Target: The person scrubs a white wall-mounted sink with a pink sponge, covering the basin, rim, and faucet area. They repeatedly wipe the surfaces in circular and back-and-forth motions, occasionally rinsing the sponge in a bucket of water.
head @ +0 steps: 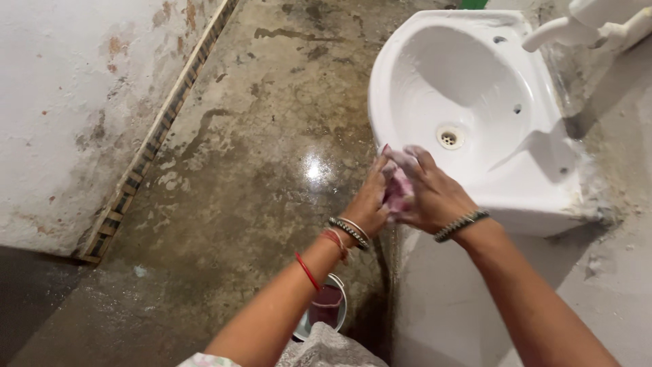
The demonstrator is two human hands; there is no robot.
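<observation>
Our left hand (pixel 370 200) and right hand (pixel 429 194) are pressed together, both closed on a soapy pink cloth (pixel 397 190) that sits between the palms. We hold it at the front rim of the white washbasin (pixel 475 102), a little outside the bowl. Below our left forearm, a small metal bucket (pixel 326 309) stands on the wet concrete floor (pixel 258 156).

Glossy white ceramic basin (pixel 475 102), wet-shining rough concrete floor (pixel 272 170), matt flaking plaster wall (pixel 61 115), soapy pink cloth (pixel 397 190).
</observation>
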